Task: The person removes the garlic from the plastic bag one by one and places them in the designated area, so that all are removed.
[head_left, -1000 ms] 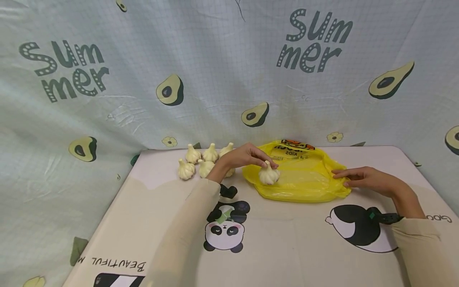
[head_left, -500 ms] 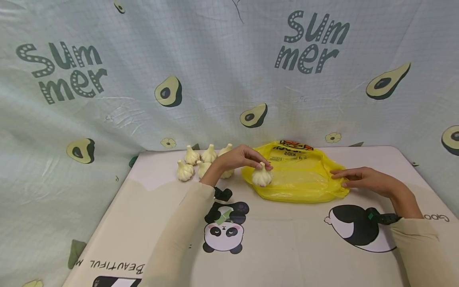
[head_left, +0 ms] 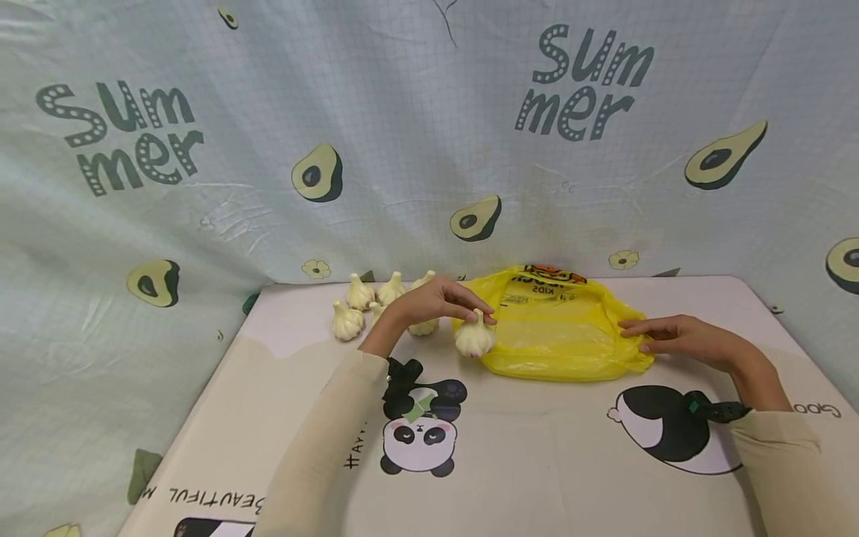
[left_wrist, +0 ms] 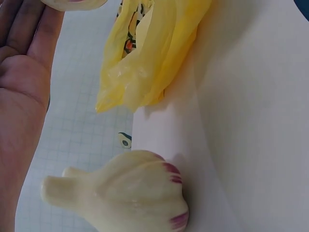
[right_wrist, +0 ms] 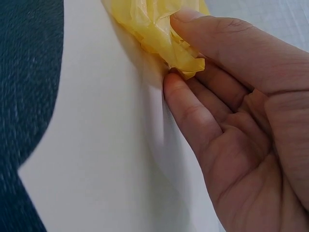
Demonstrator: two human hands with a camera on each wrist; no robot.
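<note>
My left hand (head_left: 429,300) pinches a white garlic bulb (head_left: 475,339) by its stem, in front of the left edge of a yellow plastic bag (head_left: 564,350). Only the bottom of that held bulb (left_wrist: 75,4) shows at the top of the left wrist view. The bag lies on the table with its mouth facing left and dark print at the back. On its right end, my right hand (head_left: 705,339) grips the plastic between thumb and fingers. The right wrist view shows the crumpled bag corner (right_wrist: 186,63) between them.
Several more garlic bulbs (head_left: 347,321) stand at the back left of the table, partly behind the left hand. One bulb (left_wrist: 130,191) is close in the left wrist view. A printed curtain (head_left: 403,149) hangs along the back. The table (head_left: 523,462) bears panda drawings.
My left hand has moved left with the garlic bulb, from over the bag to its left edge. The right hand and the bag have stayed in place.
</note>
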